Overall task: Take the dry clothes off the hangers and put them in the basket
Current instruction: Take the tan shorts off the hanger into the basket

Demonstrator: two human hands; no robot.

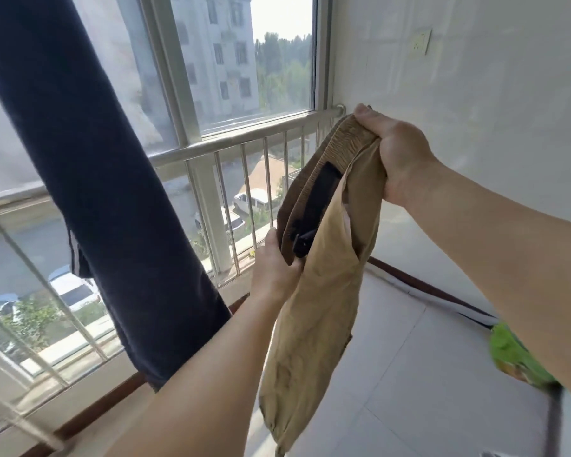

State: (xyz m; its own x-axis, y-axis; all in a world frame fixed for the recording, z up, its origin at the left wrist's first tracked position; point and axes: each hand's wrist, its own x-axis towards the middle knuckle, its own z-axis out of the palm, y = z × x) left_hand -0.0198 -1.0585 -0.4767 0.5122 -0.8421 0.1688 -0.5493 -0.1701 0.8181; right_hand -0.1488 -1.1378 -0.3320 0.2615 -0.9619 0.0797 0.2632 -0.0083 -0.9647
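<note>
Khaki cotton trousers [314,291] with an elastic, gathered waistband hang in the middle of the head view, held up between both hands in front of a window. The right hand [393,150] grips the bunched waistband at its upper end, fingers curled round the fabric and the thumb laid over the top. The left hand [274,268] pinches the lower end of the waistband, where a black plastic hanger clip [305,242] shows just inside the opening, touching the cloth; whether the clip is fastened to the cloth cannot be told. The trouser legs drop loosely below the left hand, clear of the pale tiled floor [426,357].

To the left, a long dark navy garment [89,159] hangs slantwise across the view, close beside the left forearm. Behind it stands a silver metal railing [244,140] with thin upright bars, set before the large glass window [244,61]. Through the glass are a grey apartment block, trees and parked cars below. A white wall [475,77] on the right carries a cream wall socket [421,44]. A bright green item [511,351] lies on the floor under the right forearm, too blurred to identify.
</note>
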